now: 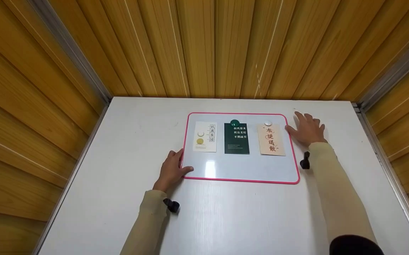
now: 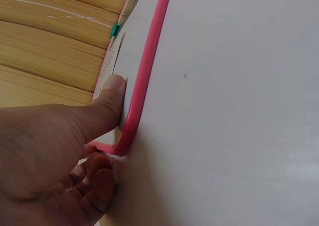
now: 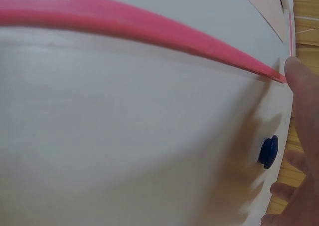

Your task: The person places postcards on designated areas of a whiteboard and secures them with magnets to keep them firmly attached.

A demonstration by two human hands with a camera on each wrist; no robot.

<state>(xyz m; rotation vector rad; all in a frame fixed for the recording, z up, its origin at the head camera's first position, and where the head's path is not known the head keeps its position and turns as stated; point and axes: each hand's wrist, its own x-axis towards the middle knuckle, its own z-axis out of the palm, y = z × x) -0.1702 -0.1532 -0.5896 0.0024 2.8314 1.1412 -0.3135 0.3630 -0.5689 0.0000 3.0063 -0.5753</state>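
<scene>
A small whiteboard [image 1: 246, 168] with a pink frame lies on the table. My left hand [image 1: 171, 169] grips its lower left corner, and in the left wrist view the thumb [image 2: 110, 99] presses on the board's face while the fingers curl beside the frame. My right hand [image 1: 308, 128] is spread at the upper right edge, its thumb touching the pink frame. On the board are a white card [image 1: 205, 141], a dark green card [image 1: 236, 145] under a green magnet [image 1: 234, 123], and a beige card [image 1: 273, 141] under a white magnet [image 1: 268, 123].
In the right wrist view a dark blue magnet [image 3: 269, 152] stands on the white table [image 1: 225, 219] by my right fingers; the head view hides it. Yellow wood-look panels [image 1: 204, 46] wall the table at the back and both sides.
</scene>
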